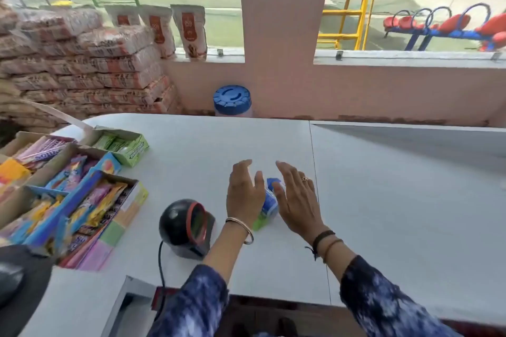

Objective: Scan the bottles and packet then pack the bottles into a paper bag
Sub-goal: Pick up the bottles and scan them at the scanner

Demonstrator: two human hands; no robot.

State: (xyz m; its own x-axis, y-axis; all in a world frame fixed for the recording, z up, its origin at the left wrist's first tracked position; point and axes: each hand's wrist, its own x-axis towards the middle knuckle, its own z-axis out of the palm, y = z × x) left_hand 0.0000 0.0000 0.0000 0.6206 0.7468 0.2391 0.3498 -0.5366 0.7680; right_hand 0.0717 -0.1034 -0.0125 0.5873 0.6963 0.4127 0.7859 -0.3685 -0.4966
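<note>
A small bottle (269,204) with a blue cap, a blue-and-white label and a green lower end lies or tilts on the white counter (191,150), largely hidden between my hands. My left hand (244,193) is on its left side and my right hand (297,201) on its right, both with fingers spread and stretched forward. Whether either palm touches the bottle cannot be told. A black dome-shaped barcode scanner (189,226) with a red-rimmed window stands just left of my left wrist, facing right. No paper bag or packet shows near my hands.
Open cardboard boxes of colourful sweets (74,186) fill the counter's left side. A blue-lidded jar (232,101) stands behind the counter's far edge by the wall. Stacked bagged goods (82,63) rise at the far left. A seam (315,186) divides the counter.
</note>
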